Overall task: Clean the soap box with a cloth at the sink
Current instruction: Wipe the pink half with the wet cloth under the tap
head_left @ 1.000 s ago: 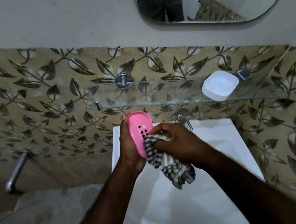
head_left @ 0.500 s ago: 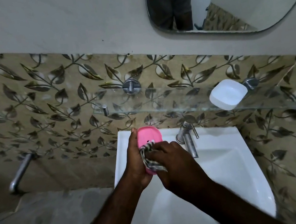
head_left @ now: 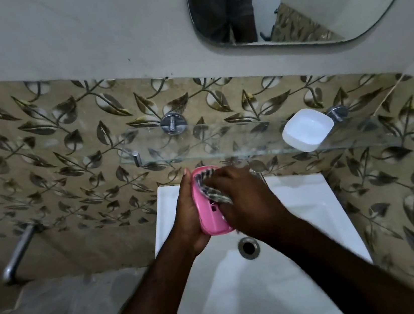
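The left hand [head_left: 188, 212] grips the pink soap box [head_left: 212, 218], its long axis pointing away from the body, while the right hand [head_left: 246, 201] clutches the checked cloth [head_left: 211, 189] against its far end.

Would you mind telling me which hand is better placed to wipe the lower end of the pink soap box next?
Right: the right hand presses the checked cloth against the soap box; the left hand is busy gripping it.

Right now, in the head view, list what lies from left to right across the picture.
Metal tap → left hand → pink soap box → right hand → white dish.
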Tool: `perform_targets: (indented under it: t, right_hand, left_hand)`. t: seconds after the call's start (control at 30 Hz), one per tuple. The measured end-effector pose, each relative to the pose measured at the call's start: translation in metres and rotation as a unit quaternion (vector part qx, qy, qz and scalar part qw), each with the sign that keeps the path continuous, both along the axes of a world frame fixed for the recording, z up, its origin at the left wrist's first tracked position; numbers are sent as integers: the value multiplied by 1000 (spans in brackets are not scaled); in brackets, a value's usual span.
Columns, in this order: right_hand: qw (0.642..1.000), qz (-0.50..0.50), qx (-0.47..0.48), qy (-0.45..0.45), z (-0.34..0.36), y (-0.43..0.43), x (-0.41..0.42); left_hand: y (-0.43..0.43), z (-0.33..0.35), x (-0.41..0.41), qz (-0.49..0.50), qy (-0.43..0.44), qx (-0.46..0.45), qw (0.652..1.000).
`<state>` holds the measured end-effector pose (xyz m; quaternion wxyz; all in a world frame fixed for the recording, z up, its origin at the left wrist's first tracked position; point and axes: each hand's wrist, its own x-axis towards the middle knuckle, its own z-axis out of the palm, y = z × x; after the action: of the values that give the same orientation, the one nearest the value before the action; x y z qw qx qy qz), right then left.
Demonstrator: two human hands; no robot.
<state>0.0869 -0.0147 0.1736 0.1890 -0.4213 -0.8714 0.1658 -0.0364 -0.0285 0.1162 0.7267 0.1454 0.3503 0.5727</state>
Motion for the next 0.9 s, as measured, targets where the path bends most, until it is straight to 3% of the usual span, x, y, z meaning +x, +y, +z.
perform_targets:
  t: [0.2, 0.43, 0.6, 0.77, 0.9]
  right_hand:
    - [995, 88, 4, -36, -30, -38, 8]
    - [983, 147, 60, -91, -13, 4, 6]
    - [990, 56, 108, -68, -13, 13, 3]
    - [996, -90, 21, -9, -29, -4, 2]
    - [997, -57, -38, 29, -31, -24, 4]
  left_hand:
    - [1, -11, -17, 40, -9, -50, 998]
    - [2, -4, -13, 11, -7, -43, 999]
    - [-1, -2, -4, 13, -1, -17, 1000]
    - [-5, -3, -2, 1, 64, -14, 998]
    - [-12, -7, 2, 14, 24, -52, 998]
